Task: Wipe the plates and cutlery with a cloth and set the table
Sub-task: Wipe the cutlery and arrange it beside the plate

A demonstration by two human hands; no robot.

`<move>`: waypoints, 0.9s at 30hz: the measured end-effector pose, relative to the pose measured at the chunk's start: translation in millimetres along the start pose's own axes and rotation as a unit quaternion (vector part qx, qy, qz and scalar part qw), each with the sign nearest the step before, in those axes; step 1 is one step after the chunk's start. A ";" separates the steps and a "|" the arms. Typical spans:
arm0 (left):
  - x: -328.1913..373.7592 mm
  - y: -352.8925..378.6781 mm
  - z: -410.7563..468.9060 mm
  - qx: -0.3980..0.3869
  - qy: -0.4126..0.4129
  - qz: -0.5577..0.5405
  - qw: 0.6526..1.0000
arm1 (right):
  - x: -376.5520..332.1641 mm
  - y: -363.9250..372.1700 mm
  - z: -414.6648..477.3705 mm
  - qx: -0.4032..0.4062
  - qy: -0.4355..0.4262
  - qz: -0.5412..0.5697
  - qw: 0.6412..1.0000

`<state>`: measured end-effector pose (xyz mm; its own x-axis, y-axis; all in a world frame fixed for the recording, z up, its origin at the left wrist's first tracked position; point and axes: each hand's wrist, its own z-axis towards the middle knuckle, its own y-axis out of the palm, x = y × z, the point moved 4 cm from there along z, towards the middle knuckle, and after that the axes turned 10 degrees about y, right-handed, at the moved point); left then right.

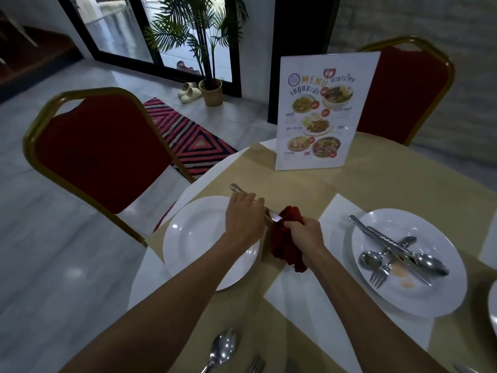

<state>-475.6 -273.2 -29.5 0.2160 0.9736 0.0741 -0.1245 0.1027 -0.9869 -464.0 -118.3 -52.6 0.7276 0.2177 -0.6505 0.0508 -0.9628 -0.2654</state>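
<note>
My left hand grips a metal piece of cutlery by its handle, above the rim of an empty white plate. My right hand holds a dark red cloth wrapped round the other end of that cutlery, so I cannot tell what kind it is. To the right stands a second white plate with a smear on it, carrying a pile of spoons, a fork and a knife.
A standing menu card is at the back of the round table. Two red chairs stand at the left and far right. A spoon and fork tips lie at the near edge.
</note>
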 end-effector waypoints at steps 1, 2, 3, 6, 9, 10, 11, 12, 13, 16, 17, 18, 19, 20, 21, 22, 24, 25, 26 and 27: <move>2.3 7.7 -0.5 -0.030 0.017 0.015 0.999 | -0.7 3.2 3.9 0.001 -0.003 -0.014 1.000; 4.8 14.9 -1.2 -0.058 0.028 0.030 0.997 | -2.1 5.9 7.2 -0.001 -0.008 -0.036 0.999; 6.3 20.5 -2.1 -0.082 0.034 0.046 0.995 | -3.8 9.1 11.1 -0.004 -0.018 -0.062 0.998; 4.3 31.5 -3.2 -0.117 0.033 0.092 0.988 | -9.5 15.5 19.2 0.001 -0.043 -0.127 0.991; 2.1 33.3 0.3 -0.138 0.028 0.113 0.984 | -13.8 18.4 23.4 0.022 -0.056 -0.177 0.982; 2.3 33.0 1.9 -0.145 0.030 0.118 0.982 | -14.6 18.3 23.1 0.028 -0.058 -0.192 0.979; 2.9 32.8 3.2 -0.151 0.033 0.120 0.981 | -14.3 18.1 23.0 0.034 -0.059 -0.207 0.976; 3.3 33.0 3.9 -0.155 0.037 0.120 0.980 | -14.0 17.2 21.4 0.037 -0.059 -0.223 0.972; 3.6 33.2 4.3 -0.159 0.039 0.120 0.979 | -13.3 15.4 19.9 0.041 -0.060 -0.238 0.969; 3.3 32.3 3.6 -0.165 0.043 0.125 0.977 | -12.2 6.7 13.6 0.054 -0.059 -0.265 0.961; 4.3 30.9 3.5 -0.165 0.044 0.127 0.977 | -12.1 3.3 12.3 0.059 -0.059 -0.265 0.961; 6.3 28.7 3.2 -0.162 0.045 0.125 0.978 | -12.7 -0.5 9.5 0.063 -0.060 -0.262 0.961; 8.3 26.5 3.1 -0.160 0.043 0.121 0.979 | -13.5 -4.6 6.7 0.069 -0.063 -0.257 0.962; 9.5 24.2 3.1 -0.157 0.040 0.117 0.980 | -14.6 -8.4 3.0 0.073 -0.065 -0.250 0.963; 11.5 22.5 3.4 -0.154 0.039 0.112 0.981 | -14.5 -13.0 0.6 0.077 -0.068 -0.240 0.965; 12.8 21.0 3.2 -0.150 0.039 0.107 0.982 | -14.9 -17.5 -3.5 0.079 -0.069 -0.231 0.967; 15.9 19.6 2.9 -0.143 0.039 0.097 0.984 | -14.4 -27.6 -12.9 0.083 -0.076 -0.216 0.970; 15.5 21.5 3.1 -0.141 0.035 0.089 0.985 | -13.3 -32.6 -17.0 0.086 -0.079 -0.210 0.971; 14.7 23.7 2.8 -0.142 0.030 0.081 0.986 | -10.6 -37.9 -20.8 0.089 -0.080 -0.204 0.972; 13.6 25.4 2.8 -0.141 0.025 0.077 0.987 | -7.1 -42.5 -23.9 0.093 -0.082 -0.199 0.972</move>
<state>-478.5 -256.8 -53.2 0.2642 0.9612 -0.0797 0.1126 -0.1128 -0.9872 -455.0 -82.7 -19.8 0.5565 0.6046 -0.5699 0.1707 -0.7545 -0.6337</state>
